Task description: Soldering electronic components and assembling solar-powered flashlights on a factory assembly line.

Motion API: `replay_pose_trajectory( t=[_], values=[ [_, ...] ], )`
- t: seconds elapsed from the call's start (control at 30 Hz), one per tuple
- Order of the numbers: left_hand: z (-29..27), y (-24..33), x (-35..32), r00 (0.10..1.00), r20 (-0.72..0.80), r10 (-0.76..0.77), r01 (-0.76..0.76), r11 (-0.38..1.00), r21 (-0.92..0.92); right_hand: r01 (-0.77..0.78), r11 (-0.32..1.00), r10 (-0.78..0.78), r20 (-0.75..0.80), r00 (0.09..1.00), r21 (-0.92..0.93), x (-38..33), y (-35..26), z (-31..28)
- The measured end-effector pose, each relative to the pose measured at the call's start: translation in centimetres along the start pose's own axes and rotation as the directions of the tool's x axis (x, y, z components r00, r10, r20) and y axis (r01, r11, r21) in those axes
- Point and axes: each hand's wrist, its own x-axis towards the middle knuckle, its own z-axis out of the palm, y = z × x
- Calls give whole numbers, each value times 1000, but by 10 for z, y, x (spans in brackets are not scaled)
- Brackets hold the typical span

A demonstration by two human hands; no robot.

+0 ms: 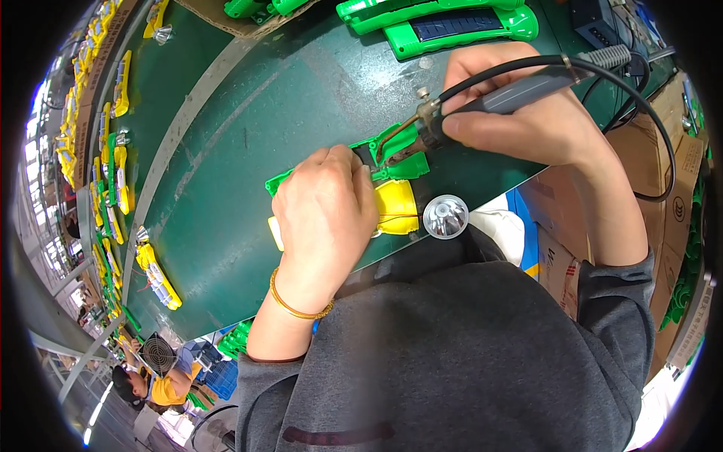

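My right hand (553, 124) is closed around the grey handle of a soldering iron (520, 92), which has a thin bent feed tube beside its tip. That tip is over the inside of a green flashlight shell (408, 167), lying on the bench. My left hand (325, 215) is curled over the shell's middle, its fingertips mostly hidden. Under and beside the left hand lies a yellow flashlight shell part (398, 202). A thin wire runs from it to a silver reflector cup (446, 217) at the bench's near edge.
Green flashlight bodies (459, 32), one with a dark solar panel, lie at the far side. On the left, a yellow flashlight assembly (157, 275) rests near a curved metal rail (184, 113). The iron's black cable (666, 151) loops at right. Another person (154, 384) sits at lower left.
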Motion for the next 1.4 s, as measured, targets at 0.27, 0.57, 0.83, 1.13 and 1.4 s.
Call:
replay_pose_trajectory(
  t=[0.27,0.57,0.83,1.13,1.4],
  values=[
    [2,3,3,1000,-19,22,-22,1000,2,-44,920,129,-196,972,389,-27,18,-18],
    [2,15,8,999,-22,49,-46,995,87,118,622,335,-399,853,774,-57,36,33],
    [3,15,9,997,-38,67,-63,994,95,136,598,351,-411,842,790,-63,38,26],
    [-19,5,5,997,-73,33,-41,993,-115,154,566,334,-396,855,810,-63,43,23],
    [-15,-28,8,986,-165,14,-14,1000,2,132,571,351,-387,853,810,-55,46,31]
  ],
)
